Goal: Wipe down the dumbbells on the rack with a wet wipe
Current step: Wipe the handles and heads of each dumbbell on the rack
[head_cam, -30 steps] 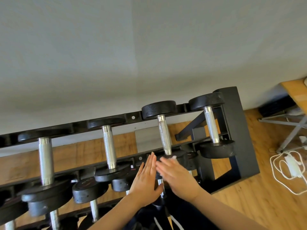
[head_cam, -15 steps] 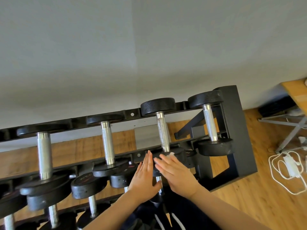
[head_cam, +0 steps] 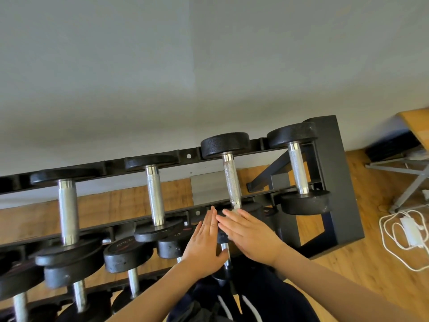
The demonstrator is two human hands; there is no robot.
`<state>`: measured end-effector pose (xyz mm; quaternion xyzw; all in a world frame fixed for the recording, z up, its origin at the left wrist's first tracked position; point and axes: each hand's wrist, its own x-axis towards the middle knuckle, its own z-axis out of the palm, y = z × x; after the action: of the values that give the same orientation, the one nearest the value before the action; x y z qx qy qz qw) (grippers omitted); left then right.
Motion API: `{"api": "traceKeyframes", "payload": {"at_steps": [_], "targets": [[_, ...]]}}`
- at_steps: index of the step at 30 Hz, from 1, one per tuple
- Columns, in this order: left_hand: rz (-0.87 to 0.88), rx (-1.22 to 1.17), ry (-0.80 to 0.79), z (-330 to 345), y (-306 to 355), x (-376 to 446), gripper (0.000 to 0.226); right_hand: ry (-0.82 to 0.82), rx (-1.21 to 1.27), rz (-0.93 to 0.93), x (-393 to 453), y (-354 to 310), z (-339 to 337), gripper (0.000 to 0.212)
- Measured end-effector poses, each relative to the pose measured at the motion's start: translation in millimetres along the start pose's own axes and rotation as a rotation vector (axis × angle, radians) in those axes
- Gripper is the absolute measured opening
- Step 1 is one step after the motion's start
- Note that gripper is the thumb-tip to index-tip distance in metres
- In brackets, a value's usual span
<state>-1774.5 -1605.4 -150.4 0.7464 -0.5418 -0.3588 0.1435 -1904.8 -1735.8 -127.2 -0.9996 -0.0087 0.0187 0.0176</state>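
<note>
Several black dumbbells with knurled steel handles lie across a black two-tier rack (head_cam: 337, 182). Both my hands sit at the near head (head_cam: 254, 209) of the upper-tier dumbbell second from the right, whose handle (head_cam: 232, 182) runs up to its far head (head_cam: 224, 144). My right hand (head_cam: 249, 233) lies flat on that near head with straight fingers. A sliver of white wipe (head_cam: 236, 210) shows at its fingertips. My left hand (head_cam: 204, 242) stands beside it, fingers straight, touching the head's left side. Most of the head and wipe is hidden.
Neighbouring dumbbells lie to the right (head_cam: 298, 168) and left (head_cam: 154, 194), with more on the lower tier (head_cam: 127, 254). A grey wall is behind the rack. On the wood floor at right are a white charger with cable (head_cam: 409, 231) and a metal table leg (head_cam: 413, 182).
Both hands stay flat on the same dumbbell head and have edged slightly forward over it. Less of the white wipe shows under the right fingers.
</note>
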Motion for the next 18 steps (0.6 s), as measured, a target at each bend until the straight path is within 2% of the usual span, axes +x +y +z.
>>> {"api": "traceKeyframes", "payload": {"at_steps": [3, 7, 14, 18], "targets": [[0.014, 0.006, -0.026, -5.8, 0.0, -1.5, 0.094, -0.023, -0.007, -0.02, -12.3, 17.4, -3.8, 0.07], [0.013, -0.024, -0.007, -6.2, 0.8, -2.6, 0.095, 0.07, 0.009, 0.079, -37.5, 28.2, -0.8, 0.082], [-0.035, -0.065, -0.026, -0.7, 1.7, -0.8, 0.095, -0.002, -0.089, -0.153, 4.8, 11.5, -3.6, 0.06], [0.005, -0.042, -0.012, -6.9, 0.2, -2.3, 0.096, 0.064, 0.057, -0.029, -25.6, 28.9, 3.7, 0.045]]}}
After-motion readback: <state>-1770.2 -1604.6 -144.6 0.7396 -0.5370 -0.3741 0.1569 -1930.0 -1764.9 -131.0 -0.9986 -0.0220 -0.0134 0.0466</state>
